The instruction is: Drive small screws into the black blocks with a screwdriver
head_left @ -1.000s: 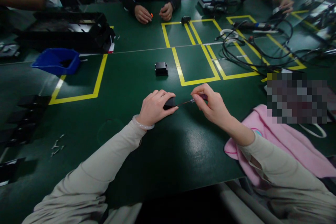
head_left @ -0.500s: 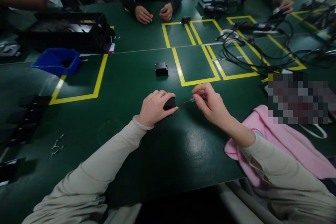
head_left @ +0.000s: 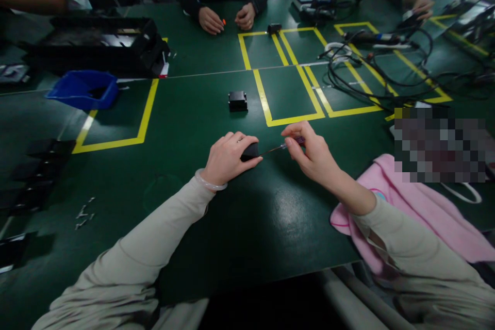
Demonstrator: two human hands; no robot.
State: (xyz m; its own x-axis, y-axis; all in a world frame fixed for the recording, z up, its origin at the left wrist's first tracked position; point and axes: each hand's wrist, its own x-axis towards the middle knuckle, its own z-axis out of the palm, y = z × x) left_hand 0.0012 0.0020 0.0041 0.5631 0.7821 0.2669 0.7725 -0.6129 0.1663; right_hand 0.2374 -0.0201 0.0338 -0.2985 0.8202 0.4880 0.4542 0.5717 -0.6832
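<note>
My left hand [head_left: 232,157] is closed round a small black block [head_left: 250,151] on the green table [head_left: 232,237]. In my right hand [head_left: 309,152] is a screwdriver [head_left: 298,140], gripped by its handle between thumb and fingers. Its thin shaft points left, and the tip meets the right side of the block near my left thumb. Fingers hide much of the block. Farther back on the table sits a second black block [head_left: 237,100] with small shiny screw heads at its sides. Several loose screws [head_left: 83,214] lie to the left.
A pink cloth [head_left: 402,206] lies under my right forearm. At left are a blue bin [head_left: 87,90], a large black tray [head_left: 100,46] and a row of black blocks [head_left: 38,175]. Black cables [head_left: 371,90] coil at right. Co-workers sit across, one with hands [head_left: 211,20] on the table.
Both hands stay in place with the screwdriver against the block. The fingers of my right hand have shifted very slightly on the handle.
</note>
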